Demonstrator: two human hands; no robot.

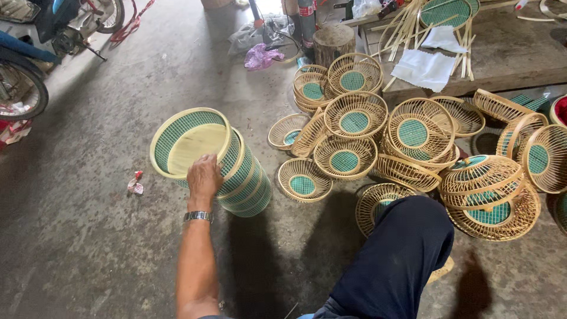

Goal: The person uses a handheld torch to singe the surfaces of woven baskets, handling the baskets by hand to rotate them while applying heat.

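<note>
Stacked baskets (pixel 236 171) — a tilted column of round green-mesh ones with pale bamboo rims — lie left of centre on the grey concrete floor (pixel 88 236). At the bottom centre, a dark-trousered knee (pixel 401 248) juts up. The left hand (pixel 204 176), a metal watch (pixel 198 216) at its wrist, curls over the lower rim of the topmost basket, fingers closed on it. The right hand is out of view. Further right lies a heap of small openwork bamboo baskets (pixel 354 115) with green woven bottoms — beyond them, bamboo strips (pixel 407 23) at the upper right.
</note>
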